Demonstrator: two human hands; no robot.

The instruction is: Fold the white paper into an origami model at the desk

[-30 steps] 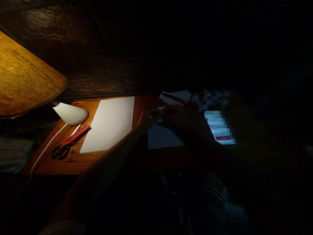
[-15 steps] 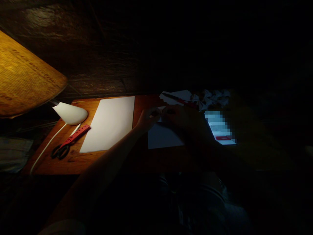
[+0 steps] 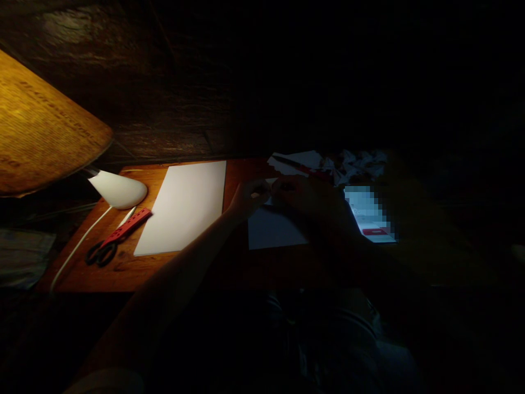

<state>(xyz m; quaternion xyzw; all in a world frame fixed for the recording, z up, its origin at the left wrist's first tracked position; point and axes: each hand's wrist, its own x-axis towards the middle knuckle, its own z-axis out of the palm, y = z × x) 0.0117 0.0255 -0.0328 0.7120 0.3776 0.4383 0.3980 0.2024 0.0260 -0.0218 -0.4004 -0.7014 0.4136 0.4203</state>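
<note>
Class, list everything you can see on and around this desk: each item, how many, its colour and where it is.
wooden table: one, orange-brown, under the items
lampshade: one, amber with printed text, far left
lamp fitting: one, white, below the lampshade
cable: one, white, along the table's left side
scissors: one pair, black handles, red strip alongside, front left
first paper sheet: one, white, left of the hands
second paper sheet: one, white, under the hands
crumpled paper: one heap, white, back right
phone: one, glowing blue-white screen, blurred, right of the hands
left hand: one, fingers at the second paper sheet
right hand: one, in shadow, beside the left hand
</note>
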